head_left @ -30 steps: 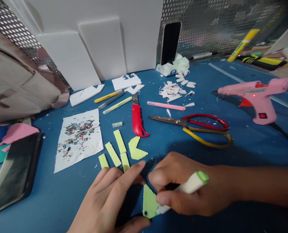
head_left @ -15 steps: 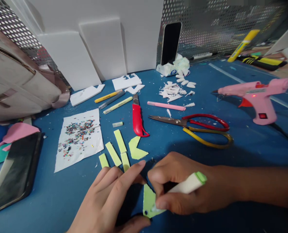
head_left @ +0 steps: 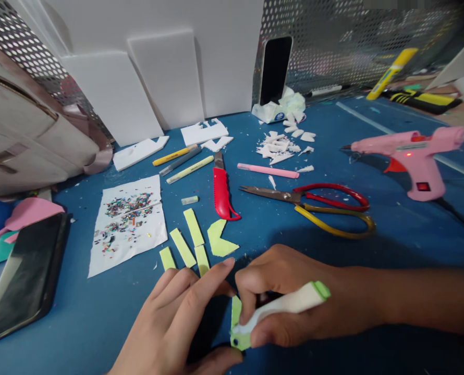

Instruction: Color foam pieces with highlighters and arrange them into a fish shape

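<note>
My right hand is closed around a white marker with a green end, its tip pressed on a small light-green paper piece near the front edge. My left hand lies beside that piece with fingers stretched out, index and thumb touching the piece's edges. Just beyond my hands lie several light-green paper strips and a notched light-green shape on the blue table.
A red utility knife, scissors, pink pen, pink glue gun, white paper with confetti, white foam scraps, pens, an upright phone, a dark tablet and a bag surround the work spot.
The marker has tilted lower and its tip has slid down-left along the green piece, covering more of it. My left hand has held still.
</note>
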`<state>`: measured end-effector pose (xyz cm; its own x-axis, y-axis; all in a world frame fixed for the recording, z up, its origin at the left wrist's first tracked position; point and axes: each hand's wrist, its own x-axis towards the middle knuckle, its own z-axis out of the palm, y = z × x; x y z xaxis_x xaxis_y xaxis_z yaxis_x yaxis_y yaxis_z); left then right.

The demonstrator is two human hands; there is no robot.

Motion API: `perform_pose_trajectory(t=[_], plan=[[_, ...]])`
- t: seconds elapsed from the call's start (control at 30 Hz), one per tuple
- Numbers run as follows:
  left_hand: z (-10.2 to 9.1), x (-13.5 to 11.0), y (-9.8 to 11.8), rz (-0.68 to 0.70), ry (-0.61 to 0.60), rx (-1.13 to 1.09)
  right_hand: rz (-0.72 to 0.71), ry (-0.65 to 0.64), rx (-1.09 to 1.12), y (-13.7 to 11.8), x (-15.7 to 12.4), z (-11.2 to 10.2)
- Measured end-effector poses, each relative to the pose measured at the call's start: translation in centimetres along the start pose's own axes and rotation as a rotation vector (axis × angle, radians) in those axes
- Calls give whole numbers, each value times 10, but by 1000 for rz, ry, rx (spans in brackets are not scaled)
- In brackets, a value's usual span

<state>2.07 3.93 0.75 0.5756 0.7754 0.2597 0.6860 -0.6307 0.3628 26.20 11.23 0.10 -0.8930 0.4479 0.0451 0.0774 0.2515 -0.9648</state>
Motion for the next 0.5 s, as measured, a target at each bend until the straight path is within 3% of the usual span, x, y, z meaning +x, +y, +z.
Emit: perform_pose_trajectory(t=[0.13, 0.27, 0.4, 0.5], plan=[[0, 0, 0, 2, 7, -17, 16, -15, 18, -1, 0, 0], [0, 0, 0, 3, -3, -41, 43, 78, -40, -5, 0, -1], [0, 1, 0, 1, -4, -59, 12, 24, -80, -8, -1, -3], [0, 1, 0, 0, -3, -57, 46, 52, -79, -8, -2, -4]])
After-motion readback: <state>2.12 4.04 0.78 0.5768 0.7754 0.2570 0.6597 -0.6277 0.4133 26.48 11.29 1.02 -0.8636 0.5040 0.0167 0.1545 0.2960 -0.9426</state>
